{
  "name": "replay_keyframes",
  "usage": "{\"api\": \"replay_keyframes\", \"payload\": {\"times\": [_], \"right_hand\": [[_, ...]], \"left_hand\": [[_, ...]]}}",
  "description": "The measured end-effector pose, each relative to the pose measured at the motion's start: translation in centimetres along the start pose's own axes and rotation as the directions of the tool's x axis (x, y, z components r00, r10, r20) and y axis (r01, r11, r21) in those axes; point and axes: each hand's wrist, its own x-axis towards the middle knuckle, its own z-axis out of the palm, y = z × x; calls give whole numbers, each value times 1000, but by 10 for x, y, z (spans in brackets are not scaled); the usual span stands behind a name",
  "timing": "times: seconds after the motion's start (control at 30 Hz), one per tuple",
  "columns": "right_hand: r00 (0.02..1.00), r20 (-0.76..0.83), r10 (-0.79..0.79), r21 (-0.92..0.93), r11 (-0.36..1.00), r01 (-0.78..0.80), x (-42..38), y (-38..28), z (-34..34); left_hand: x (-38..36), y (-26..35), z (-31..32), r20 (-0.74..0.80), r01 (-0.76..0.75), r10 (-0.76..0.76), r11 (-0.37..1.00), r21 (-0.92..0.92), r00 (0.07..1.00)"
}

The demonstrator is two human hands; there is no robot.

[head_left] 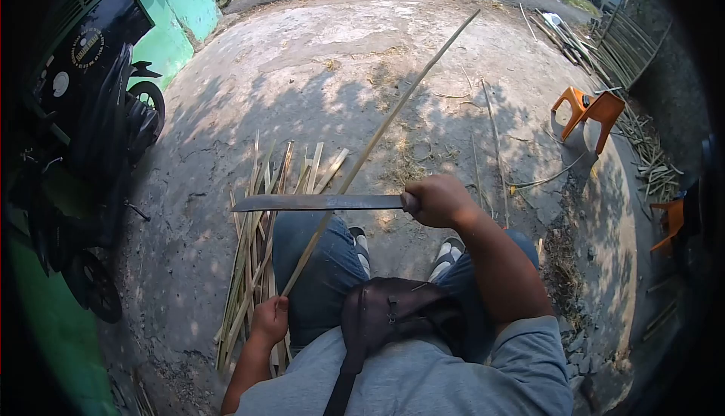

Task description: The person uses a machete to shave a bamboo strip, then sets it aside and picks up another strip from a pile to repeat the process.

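My right hand [444,200] is closed round the handle of a machete [302,202], its long blade pointing left above my knees. In my left hand [269,321], low beside my left thigh, is the lower end of a long bamboo strip [411,87]. That strip slants up and away to the right, and the blade crosses over it in this view. A bundle of split bamboo strips [248,265] lies on the ground along my left leg. A dark bag [389,306] rests at my waist, its strap across my grey shirt.
An orange plastic chair [603,114] stands on the concrete [302,61] at the right. Thin bamboo lengths [495,137] and shavings [411,167] litter the ground ahead. More bamboo [559,42] is piled along the right wall. Motorcycles [91,280] are parked at the left.
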Motion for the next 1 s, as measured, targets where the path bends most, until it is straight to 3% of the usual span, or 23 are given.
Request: {"api": "replay_keyframes", "payload": {"times": [0.17,0.2,0.4,0.53,0.63,0.77,0.9,1.0], "right_hand": [[952,-154,265,169,956,-239,16,44,2],[934,-111,341,243,920,-307,15,44,-2],[977,-69,203,249,952,-180,1,22,-5],[997,65,-35,15,999,34,-6,-6,2],[993,97,-69,16,998,68,-4,-11,3],[997,20,78,58,995,-79,6,14,-2],[945,-67,321,258,920,-294,9,48,-6],[953,-76,293,320,912,-255,4,45,-6]], "left_hand": [[1,-4,0,5,21,-21,1000,-15,1000],[1,-3,-2,14,25,-24,1000,-12,1000],[1,-7,0,17,5,-4,1000,-26,1000],[2,-1,-2,29,-4,4,1000,-17,1000],[-1,4,-3,23,18,-18,1000,-13,1000],[-2,-4,4,-38,-11,10,1000,-21,999],[-2,-2,3,-32,-8,8,1000,-5,999],[-2,0,2,-26,-4,4,1000,1,1000]]}}
